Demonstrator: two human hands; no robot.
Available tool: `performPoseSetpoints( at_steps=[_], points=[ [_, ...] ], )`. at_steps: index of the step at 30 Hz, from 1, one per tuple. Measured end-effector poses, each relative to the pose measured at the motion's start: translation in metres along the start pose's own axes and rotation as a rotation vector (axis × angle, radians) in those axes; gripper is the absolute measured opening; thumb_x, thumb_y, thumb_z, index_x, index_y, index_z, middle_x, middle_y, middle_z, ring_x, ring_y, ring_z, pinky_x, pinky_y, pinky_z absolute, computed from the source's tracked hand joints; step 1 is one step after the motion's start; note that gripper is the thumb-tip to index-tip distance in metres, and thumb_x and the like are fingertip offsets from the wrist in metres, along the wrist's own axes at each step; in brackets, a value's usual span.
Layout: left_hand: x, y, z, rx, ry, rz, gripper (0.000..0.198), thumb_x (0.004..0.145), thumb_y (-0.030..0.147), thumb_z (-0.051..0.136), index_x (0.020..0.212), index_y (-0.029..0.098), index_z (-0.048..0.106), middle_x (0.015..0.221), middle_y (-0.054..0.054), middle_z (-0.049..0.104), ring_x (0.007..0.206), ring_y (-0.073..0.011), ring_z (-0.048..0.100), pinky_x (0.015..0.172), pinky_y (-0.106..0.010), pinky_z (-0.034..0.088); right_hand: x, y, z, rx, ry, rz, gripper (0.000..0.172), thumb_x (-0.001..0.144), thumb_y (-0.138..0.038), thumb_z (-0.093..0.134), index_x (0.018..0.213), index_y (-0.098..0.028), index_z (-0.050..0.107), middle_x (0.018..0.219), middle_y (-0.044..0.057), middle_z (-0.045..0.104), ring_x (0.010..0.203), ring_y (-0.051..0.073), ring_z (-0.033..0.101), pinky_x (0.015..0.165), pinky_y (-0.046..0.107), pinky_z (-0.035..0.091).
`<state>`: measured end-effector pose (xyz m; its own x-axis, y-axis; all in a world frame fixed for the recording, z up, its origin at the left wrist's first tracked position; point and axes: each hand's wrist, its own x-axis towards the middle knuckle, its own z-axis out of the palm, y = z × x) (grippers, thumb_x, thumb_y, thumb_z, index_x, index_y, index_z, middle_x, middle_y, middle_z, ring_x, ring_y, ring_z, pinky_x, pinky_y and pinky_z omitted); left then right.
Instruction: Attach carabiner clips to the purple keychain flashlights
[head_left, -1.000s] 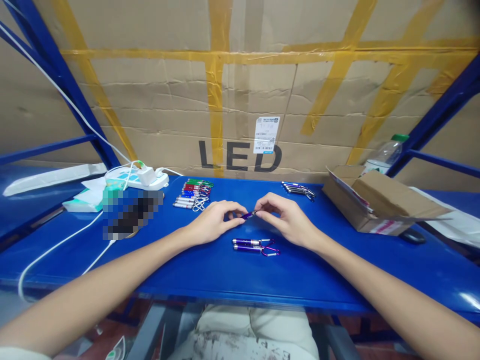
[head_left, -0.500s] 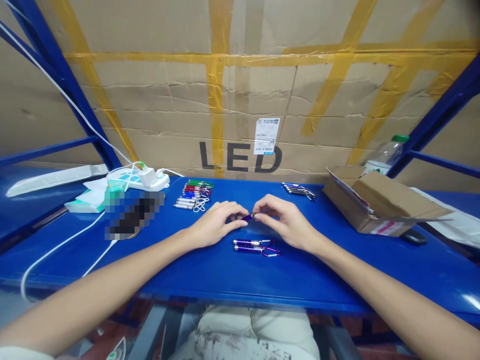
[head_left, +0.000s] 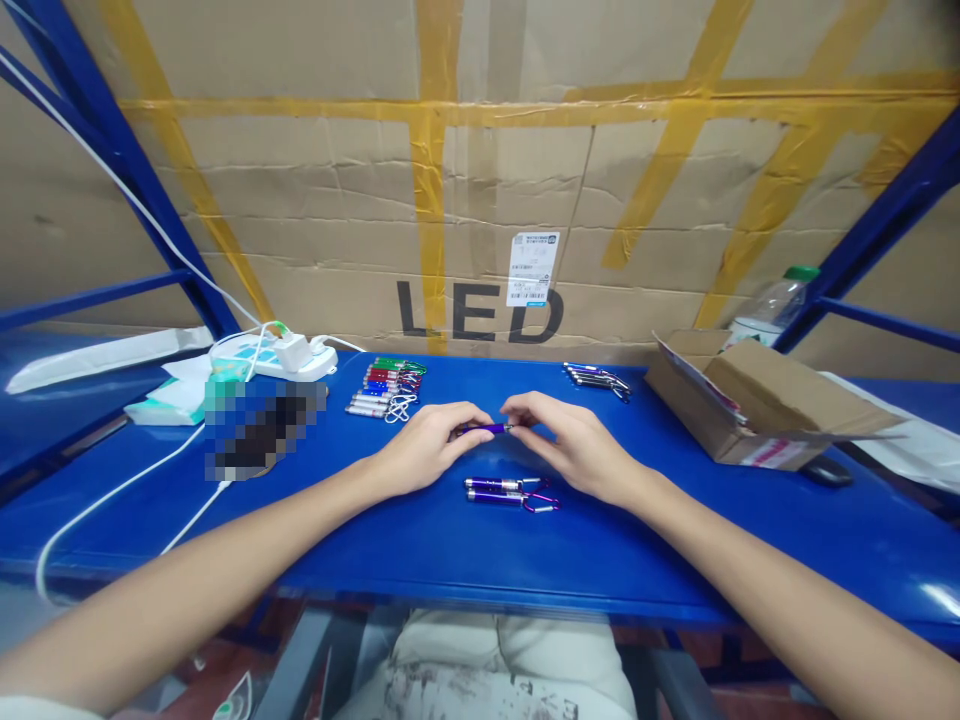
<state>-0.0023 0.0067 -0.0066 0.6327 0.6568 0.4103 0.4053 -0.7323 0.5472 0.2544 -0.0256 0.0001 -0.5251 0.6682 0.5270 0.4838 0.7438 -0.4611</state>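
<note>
Between thumb and fingers, my left hand holds the body of a slim purple keychain flashlight, lying nearly level. My right hand pinches the right end of the same flashlight; its fingertips cover that tip. Just below, two more purple keychain flashlights lie side by side on the blue table, their carabiner clips to the right. Beyond my left hand sits a row of green, red, blue and silver keychain flashlights. A group of dark ones lies past my right hand.
At the right stands an open cardboard box, with a black object beside it and a bottle behind. A white power strip, cables and a pixelated dark item are at the left. A large taped carton walls the back.
The purple flashlight in my hands has turned from tilted to almost level, and more of its body shows. Both hands stay in nearly the same place.
</note>
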Motion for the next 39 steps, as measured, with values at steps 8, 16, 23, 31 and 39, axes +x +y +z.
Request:
performPoseSetpoints(
  at_steps=[8, 16, 23, 31, 39],
  points=[
    [-0.001, 0.000, 0.000, 0.028, -0.029, 0.026, 0.024, 0.110, 0.038, 0.057, 0.117, 0.022, 0.074, 0.113, -0.005, 0.080, 0.100, -0.0220, 0.075, 0.092, -0.033, 0.055, 0.001, -0.001, 0.001, 0.072, -0.016, 0.057, 0.019, 0.108, -0.028, 0.058, 0.126, -0.027, 0.060, 0.110, 0.006, 0.075, 0.101, 0.022, 0.073, 0.094, 0.038, 0.060],
    [-0.007, -0.004, -0.001, 0.236, 0.048, 0.222, 0.027, 0.113, 0.039, 0.050, 0.117, 0.019, 0.069, 0.110, -0.009, 0.077, 0.100, -0.0228, 0.073, 0.090, -0.035, 0.057, 0.007, -0.001, 0.006, 0.291, 0.037, 0.182, 0.018, 0.101, -0.037, 0.070, 0.113, -0.025, 0.064, 0.106, 0.005, 0.075, 0.095, 0.021, 0.073, 0.093, 0.041, 0.062],
    [-0.005, -0.005, -0.004, 0.597, 0.065, 0.426, 0.032, 0.115, 0.033, 0.042, 0.107, 0.018, 0.070, 0.095, -0.008, 0.071, 0.085, -0.0199, 0.066, 0.075, -0.033, 0.047, 0.011, 0.008, 0.013, 0.807, -0.049, 0.477, 0.041, 0.079, -0.041, 0.093, 0.092, -0.022, 0.059, 0.082, -0.001, 0.075, 0.079, 0.018, 0.077, 0.077, 0.032, 0.061],
    [-0.004, 0.001, -0.001, 0.613, 0.160, 0.414, 0.036, 0.115, 0.027, 0.040, 0.095, 0.021, 0.070, 0.093, -0.006, 0.065, 0.075, -0.0180, 0.052, 0.071, -0.034, 0.040, 0.013, 0.005, 0.009, 1.104, -0.128, 0.693, 0.045, 0.071, -0.035, 0.101, 0.093, -0.019, 0.065, 0.080, 0.001, 0.078, 0.080, 0.017, 0.080, 0.077, 0.027, 0.062],
    [-0.004, -0.006, -0.002, 0.385, 0.164, 0.311, 0.028, 0.113, 0.037, 0.047, 0.107, 0.019, 0.067, 0.098, -0.007, 0.067, 0.087, -0.0199, 0.064, 0.081, -0.032, 0.050, 0.012, 0.004, 0.020, 0.660, 0.049, 0.369, 0.039, 0.090, -0.057, 0.081, 0.091, -0.021, 0.067, 0.080, 0.001, 0.073, 0.074, 0.018, 0.073, 0.073, 0.032, 0.060]
  ],
)
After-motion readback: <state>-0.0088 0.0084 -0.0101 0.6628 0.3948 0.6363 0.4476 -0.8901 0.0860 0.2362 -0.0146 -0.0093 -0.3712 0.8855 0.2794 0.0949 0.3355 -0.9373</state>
